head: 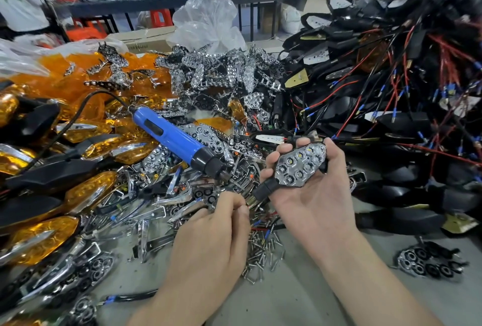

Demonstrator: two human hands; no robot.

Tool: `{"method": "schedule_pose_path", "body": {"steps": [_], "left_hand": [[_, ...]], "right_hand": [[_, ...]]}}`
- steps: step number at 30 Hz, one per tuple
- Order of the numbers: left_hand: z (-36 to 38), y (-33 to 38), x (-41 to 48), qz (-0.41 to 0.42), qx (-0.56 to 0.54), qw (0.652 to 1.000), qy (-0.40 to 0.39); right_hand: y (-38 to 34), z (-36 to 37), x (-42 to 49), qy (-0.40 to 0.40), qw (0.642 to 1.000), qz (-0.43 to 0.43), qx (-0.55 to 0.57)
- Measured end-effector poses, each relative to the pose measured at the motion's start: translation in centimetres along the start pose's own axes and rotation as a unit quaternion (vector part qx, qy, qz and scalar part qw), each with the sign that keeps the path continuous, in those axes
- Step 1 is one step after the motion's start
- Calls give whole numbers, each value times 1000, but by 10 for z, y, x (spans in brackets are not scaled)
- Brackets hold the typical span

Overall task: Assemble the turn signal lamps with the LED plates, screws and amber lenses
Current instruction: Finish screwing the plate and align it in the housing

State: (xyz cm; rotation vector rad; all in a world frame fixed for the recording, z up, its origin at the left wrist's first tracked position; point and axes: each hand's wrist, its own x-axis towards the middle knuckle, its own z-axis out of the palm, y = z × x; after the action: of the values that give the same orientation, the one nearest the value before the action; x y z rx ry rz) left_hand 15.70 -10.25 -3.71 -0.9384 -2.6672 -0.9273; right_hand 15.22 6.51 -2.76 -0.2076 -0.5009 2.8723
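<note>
My right hand (310, 195) holds a black turn signal lamp housing (300, 166) with a chrome LED reflector plate seated in it, facing up. My left hand (216, 224) is just left of the lamp's stem, fingertips pinched together over the pile of loose screws (260, 252); what it pinches is too small to tell. A blue electric screwdriver (177, 140) lies tip-down on the parts above my left hand. Loose amber lenses (86, 80) are heaped at the back left.
Finished amber lamps (41, 237) are stacked along the left. Chrome reflector plates (221, 75) pile up in the middle back. Black housings with red and black wires (404, 106) fill the right side. One reflector plate (427, 263) lies on the grey table at the right.
</note>
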Motion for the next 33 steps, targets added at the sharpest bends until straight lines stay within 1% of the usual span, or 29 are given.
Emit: {"method": "schedule_pose_path", "body": {"steps": [9,17,33], "left_hand": [[1,-1,0,-33,-32,999,-2],[1,2,0,-16,-25,999,13],[-1,1,-2,-20,-37,999,-7]], "right_hand": [[-1,0,1,-1,1000,-1,-3],[-4,0,-1,-12,1000,0,12],[-6,1,-1,-30,999,2,27]]}}
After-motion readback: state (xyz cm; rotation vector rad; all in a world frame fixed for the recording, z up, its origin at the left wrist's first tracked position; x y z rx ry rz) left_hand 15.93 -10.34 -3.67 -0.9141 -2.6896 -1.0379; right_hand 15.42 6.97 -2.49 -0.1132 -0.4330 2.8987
